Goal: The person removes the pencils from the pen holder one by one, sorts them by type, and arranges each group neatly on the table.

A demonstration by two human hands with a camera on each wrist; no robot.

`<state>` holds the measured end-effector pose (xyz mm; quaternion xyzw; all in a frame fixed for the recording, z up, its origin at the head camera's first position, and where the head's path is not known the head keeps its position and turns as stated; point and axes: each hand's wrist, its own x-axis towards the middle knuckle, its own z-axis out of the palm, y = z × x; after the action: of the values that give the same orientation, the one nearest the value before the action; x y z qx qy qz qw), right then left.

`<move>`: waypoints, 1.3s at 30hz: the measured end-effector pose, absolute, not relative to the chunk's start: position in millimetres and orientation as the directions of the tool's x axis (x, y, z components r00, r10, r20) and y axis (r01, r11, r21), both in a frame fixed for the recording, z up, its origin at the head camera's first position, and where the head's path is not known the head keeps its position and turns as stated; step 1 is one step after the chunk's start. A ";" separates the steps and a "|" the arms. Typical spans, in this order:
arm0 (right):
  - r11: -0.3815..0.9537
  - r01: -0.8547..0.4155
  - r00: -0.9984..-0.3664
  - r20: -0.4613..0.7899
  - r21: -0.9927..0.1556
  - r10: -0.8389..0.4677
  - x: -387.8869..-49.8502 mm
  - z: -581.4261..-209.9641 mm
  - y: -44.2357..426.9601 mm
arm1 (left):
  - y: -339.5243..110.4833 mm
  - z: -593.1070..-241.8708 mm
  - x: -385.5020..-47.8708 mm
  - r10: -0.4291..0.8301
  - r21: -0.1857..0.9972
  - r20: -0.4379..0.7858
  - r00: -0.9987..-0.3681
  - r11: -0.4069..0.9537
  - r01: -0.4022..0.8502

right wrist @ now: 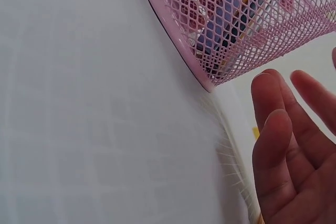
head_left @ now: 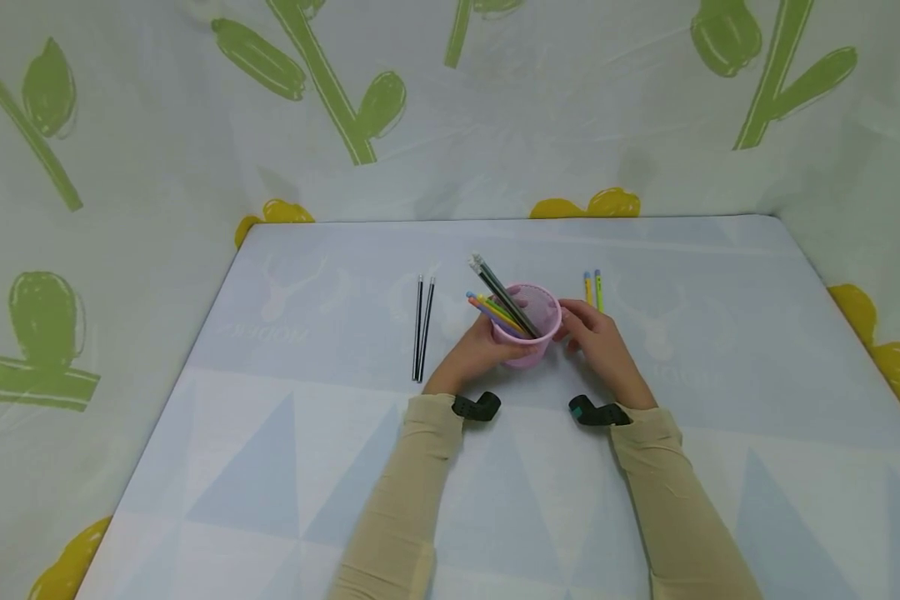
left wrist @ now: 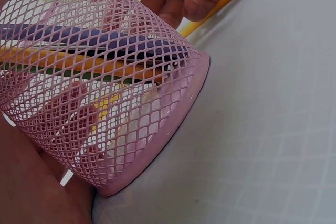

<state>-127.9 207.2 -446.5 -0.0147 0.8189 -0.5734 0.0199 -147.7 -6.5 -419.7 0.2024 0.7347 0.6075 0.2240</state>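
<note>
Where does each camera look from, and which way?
Head: worn on the head, looking forward and down at the pink cup; left grip, right grip and sleeved forearms show.
Left wrist: worn there, facing the cup's mesh; both grips show.
Right wrist: worn there, facing table and cup; right grip shows.
Wrist views share cup and table.

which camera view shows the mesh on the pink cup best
The left wrist view: the pink cup fills much of the frame, its mesh large and clear. The right wrist view shows the mesh close up too, but only part of the cup, at the top right. In the head view, it's too small to trace.
</note>
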 end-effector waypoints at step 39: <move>0.493 0.065 -0.997 -0.076 -0.868 -0.004 -130.8 -450.8 200.2 | -4.3 -447.6 -155.8 0.535 0.987 -0.033 -0.844 0.151 0.057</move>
<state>-130.8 200.2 -450.8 0.0177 0.8633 -0.5032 0.0339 -155.8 -4.3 -447.6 0.2019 0.7337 0.6195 0.1929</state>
